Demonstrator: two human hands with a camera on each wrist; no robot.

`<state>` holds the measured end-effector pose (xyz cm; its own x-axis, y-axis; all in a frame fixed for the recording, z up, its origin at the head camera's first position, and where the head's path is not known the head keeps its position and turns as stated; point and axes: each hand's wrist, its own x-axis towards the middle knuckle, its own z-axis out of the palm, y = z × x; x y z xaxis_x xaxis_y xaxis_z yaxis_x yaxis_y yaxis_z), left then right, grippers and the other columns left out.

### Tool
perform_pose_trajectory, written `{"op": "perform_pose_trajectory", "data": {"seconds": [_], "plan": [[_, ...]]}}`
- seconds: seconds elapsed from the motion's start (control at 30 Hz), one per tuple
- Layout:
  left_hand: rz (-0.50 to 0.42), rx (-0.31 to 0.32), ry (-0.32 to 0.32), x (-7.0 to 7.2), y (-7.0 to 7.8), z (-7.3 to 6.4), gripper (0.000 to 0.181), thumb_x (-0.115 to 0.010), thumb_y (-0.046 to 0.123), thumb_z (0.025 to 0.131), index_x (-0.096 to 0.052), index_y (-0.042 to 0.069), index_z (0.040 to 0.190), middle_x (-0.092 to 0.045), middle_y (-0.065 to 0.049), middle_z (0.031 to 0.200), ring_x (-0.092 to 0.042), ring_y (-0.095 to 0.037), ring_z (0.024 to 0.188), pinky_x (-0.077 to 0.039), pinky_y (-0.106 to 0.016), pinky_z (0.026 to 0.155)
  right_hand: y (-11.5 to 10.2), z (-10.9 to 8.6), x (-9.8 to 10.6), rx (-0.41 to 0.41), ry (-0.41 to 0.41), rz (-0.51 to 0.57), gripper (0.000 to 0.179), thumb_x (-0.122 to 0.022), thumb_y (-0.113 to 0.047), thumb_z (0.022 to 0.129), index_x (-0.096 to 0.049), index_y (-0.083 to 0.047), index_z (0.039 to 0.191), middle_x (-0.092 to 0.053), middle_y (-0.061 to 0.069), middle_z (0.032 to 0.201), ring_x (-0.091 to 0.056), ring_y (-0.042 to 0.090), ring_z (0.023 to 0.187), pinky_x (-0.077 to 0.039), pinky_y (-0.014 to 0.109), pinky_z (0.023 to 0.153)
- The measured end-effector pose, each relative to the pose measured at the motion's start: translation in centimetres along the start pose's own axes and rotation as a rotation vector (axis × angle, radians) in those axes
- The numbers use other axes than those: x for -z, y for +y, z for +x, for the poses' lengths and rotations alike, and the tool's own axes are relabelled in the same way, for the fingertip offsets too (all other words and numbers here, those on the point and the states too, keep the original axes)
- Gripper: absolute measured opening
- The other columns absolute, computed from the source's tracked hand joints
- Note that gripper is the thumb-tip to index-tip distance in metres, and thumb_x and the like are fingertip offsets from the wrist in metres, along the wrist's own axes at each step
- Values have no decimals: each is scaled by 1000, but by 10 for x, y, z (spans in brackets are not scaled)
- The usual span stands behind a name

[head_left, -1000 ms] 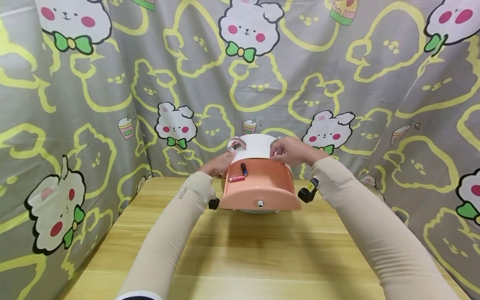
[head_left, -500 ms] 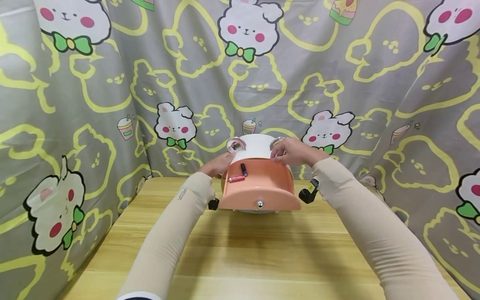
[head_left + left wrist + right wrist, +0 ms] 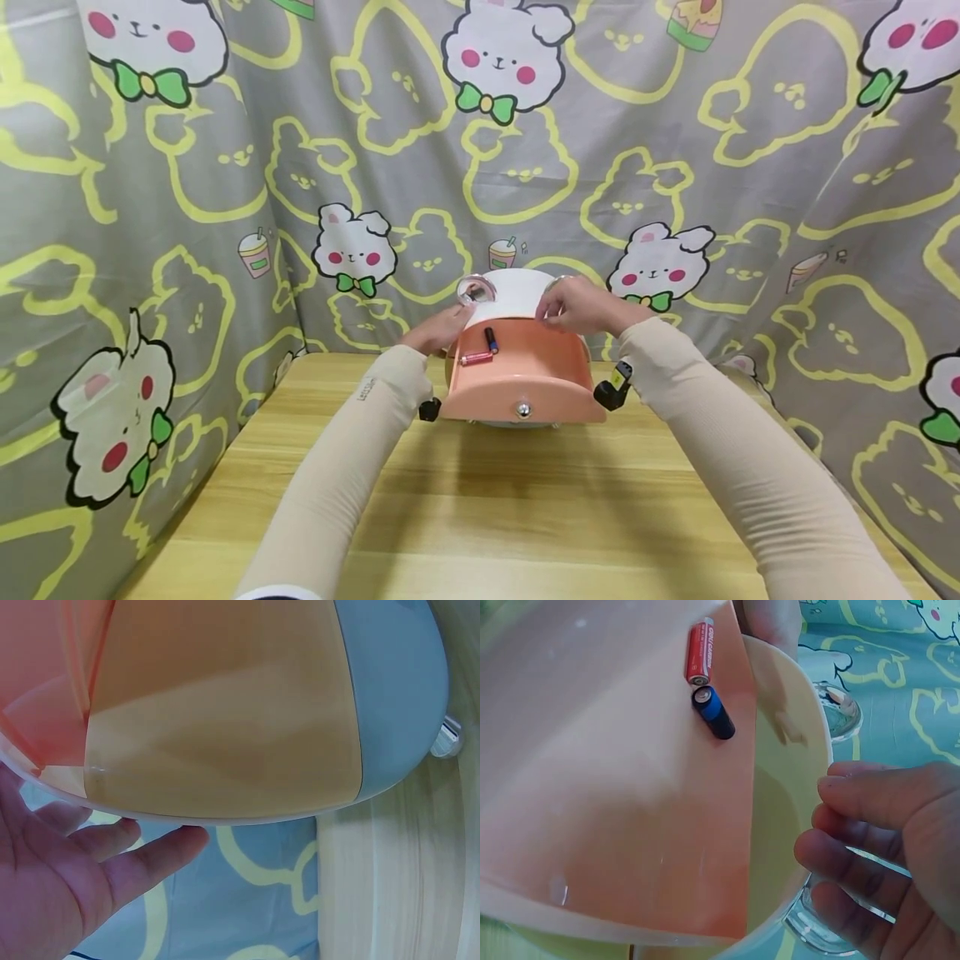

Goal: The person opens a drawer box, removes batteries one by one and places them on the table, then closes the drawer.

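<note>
A rounded storage box with a white top (image 3: 517, 290) and tan and blue side panels (image 3: 225, 735) stands on the table, its pink drawer (image 3: 517, 396) pulled out. Inside the drawer lie a red battery (image 3: 700, 652) and a black-and-blue battery (image 3: 714, 714). My left hand (image 3: 438, 327) rests against the box's left side, fingers (image 3: 161, 859) stretched along the rim. At the top's front right edge is my right hand (image 3: 577, 305). Its fingers (image 3: 840, 859) are loosely bent at the rim, with nothing seen between them and the thumb.
Two clear round pieces, the left one (image 3: 476, 289) plainly visible, stick up from the box top. A silver knob (image 3: 523, 410) projects from the drawer front. The wooden table (image 3: 510, 517) extends toward me; a patterned curtain (image 3: 420, 183) hangs behind and at the sides.
My right hand has shifted very slightly left along the box's edge. The head view has turned a touch. The left hand, drawer and batteries stay as they were.
</note>
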<state>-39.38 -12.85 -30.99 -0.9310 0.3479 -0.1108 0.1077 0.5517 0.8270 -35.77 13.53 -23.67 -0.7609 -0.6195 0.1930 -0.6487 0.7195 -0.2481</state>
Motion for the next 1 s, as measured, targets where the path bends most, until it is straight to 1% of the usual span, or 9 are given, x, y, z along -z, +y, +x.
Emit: {"op": "perform_pose_trajectory", "data": {"seconds": [0.27,0.5,0.73,0.83,1.0], "plan": [[12,0,-3,0,0,-1,65,-21,57,102,-28,16,152,-45,-12,140,-49,-30,120,-48,-50,91,-6,5,1,42,-10,-8,15,-65,-1,83,-76,-8,90,-69,-3,74,-63,14,70,-52,36,71],[19,3,9,0,-1,-1,64,-21,57,102,-29,16,151,-46,-12,139,-49,-30,120,-48,-52,90,-10,11,1,44,-66,-5,12,-69,-8,87,-77,-10,95,-71,-2,82,-66,14,78,-54,36,75],[31,-3,17,3,-2,-1,65,-19,58,101,-32,17,150,-49,-12,136,-51,-29,118,-49,-50,88,-13,16,1,111,-75,29,11,-69,-4,86,-76,-8,93,-72,-2,86,-67,14,83,-54,38,81],[42,-5,20,2,-3,-1,65,-19,58,101,-33,16,149,-49,-11,136,-51,-29,117,-49,-50,87,-13,18,0,119,-99,44,12,-69,-5,86,-76,-7,95,-72,-2,88,-68,14,85,-53,38,83],[51,-9,18,1,-2,0,66,-20,59,101,-33,16,149,-48,-11,136,-51,-28,117,-49,-49,88,-13,20,1,110,-128,55,13,-70,-5,87,-76,-6,97,-73,-1,89,-68,14,86,-53,39,84]]}}
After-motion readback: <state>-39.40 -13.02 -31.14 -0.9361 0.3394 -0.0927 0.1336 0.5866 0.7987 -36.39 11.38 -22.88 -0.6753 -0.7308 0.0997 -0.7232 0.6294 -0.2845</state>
